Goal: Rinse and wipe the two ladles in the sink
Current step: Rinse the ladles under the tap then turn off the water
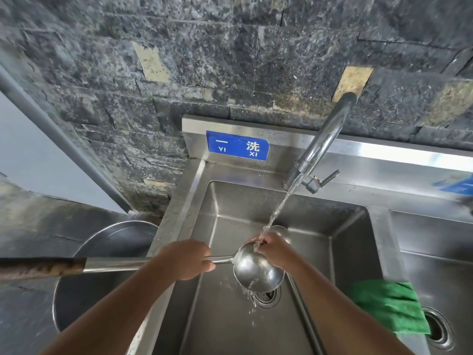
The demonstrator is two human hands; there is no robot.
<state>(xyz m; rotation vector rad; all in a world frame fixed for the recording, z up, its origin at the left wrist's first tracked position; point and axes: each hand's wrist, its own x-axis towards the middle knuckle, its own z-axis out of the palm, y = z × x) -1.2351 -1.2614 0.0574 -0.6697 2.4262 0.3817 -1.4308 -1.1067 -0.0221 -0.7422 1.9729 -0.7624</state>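
Observation:
A steel ladle (256,271) with a long steel shaft and dark wooden grip hangs over the left sink basin (332,252), its bowl tilted under the running tap water. My left hand (185,258) is shut around the shaft close to the bowl. My right hand (275,249) rests on the bowl's far rim, fingers over the edge where the stream lands. Behind my right hand part of a second ladle (281,230) shows, lying in the basin, with its thin handle running toward me under my right forearm. Water spills from the bowl toward the drain (266,297).
The faucet (322,142) rises at the back right of the basin, its lever to the right. A green cloth (389,306) lies on the divider between the basins. A large steel pot (102,265) stands left of the sink, under the ladle's handle. A dark stone wall is behind.

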